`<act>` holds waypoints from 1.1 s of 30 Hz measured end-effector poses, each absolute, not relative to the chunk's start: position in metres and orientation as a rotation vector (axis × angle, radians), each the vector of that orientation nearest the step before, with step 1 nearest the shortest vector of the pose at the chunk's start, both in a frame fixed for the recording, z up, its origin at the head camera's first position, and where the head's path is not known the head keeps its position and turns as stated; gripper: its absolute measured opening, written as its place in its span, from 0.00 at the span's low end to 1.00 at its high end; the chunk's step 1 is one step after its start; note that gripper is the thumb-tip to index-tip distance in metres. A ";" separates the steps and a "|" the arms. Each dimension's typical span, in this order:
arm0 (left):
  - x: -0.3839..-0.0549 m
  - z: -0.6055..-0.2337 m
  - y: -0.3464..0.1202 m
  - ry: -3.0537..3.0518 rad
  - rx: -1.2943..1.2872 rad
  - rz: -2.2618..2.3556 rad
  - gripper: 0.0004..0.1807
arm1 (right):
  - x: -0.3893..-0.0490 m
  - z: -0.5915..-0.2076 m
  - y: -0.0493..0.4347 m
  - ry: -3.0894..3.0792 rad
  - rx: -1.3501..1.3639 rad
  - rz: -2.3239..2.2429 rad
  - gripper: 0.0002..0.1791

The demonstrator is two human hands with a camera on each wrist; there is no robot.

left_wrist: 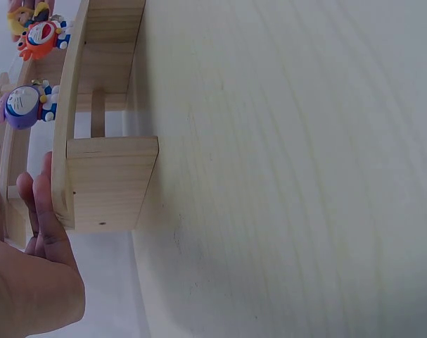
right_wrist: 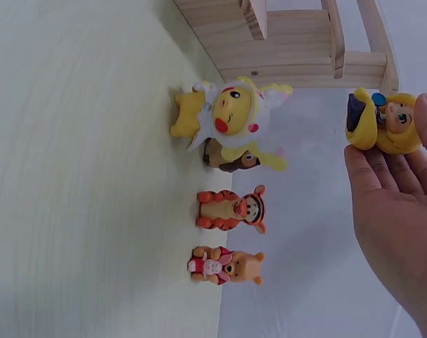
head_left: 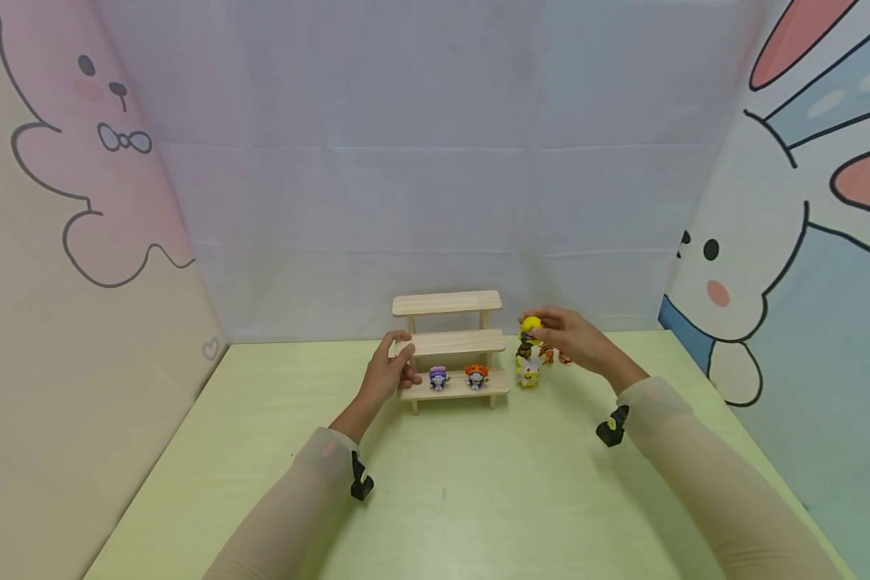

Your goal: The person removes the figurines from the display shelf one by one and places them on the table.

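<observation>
On the pale green desk (head_left: 435, 483), the left hand (head_left: 390, 372) gripped the left end of the small three-tier pale wooden shelf (head_left: 451, 345), fingers curled over its middle step. A purple-capped blue cat figurine (head_left: 438, 377) and an orange-haired one (head_left: 476, 374) stood on the lowest step. Just right of the shelf, the right hand (head_left: 569, 337) pinched a small yellow figurine (right_wrist: 382, 121) at its fingertips above a yellow toy in a white costume (right_wrist: 227, 120), a tiger (right_wrist: 231, 209) and a bear (right_wrist: 224, 266). Lowered carelessly, the held piece would likely topple those crowded toys.
</observation>
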State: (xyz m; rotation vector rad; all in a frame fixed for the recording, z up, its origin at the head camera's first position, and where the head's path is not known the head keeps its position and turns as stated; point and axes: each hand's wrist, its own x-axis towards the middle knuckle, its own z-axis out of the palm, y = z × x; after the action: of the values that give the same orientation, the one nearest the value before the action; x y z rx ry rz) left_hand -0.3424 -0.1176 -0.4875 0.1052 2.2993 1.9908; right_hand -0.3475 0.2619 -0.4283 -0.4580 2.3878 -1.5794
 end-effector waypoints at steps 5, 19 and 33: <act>-0.343 -0.489 -0.118 2.299 0.112 1.991 0.21 | -0.344 -0.432 0.277 2.332 -0.447 -1.613 0.29; -0.343 -0.489 -0.118 2.298 0.116 1.998 0.20 | -0.332 -0.454 0.319 2.321 -0.441 -1.567 0.28; -0.342 -0.489 -0.117 2.308 0.108 1.998 0.21 | -0.331 -0.485 0.329 2.164 -0.451 -1.553 0.28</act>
State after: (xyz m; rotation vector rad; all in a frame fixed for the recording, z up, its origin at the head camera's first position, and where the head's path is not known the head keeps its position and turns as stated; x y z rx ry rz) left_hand -0.3419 -0.1166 -0.4886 0.1084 2.3080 1.9985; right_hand -0.3306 0.3289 -0.4851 -0.4511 2.1638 -1.5530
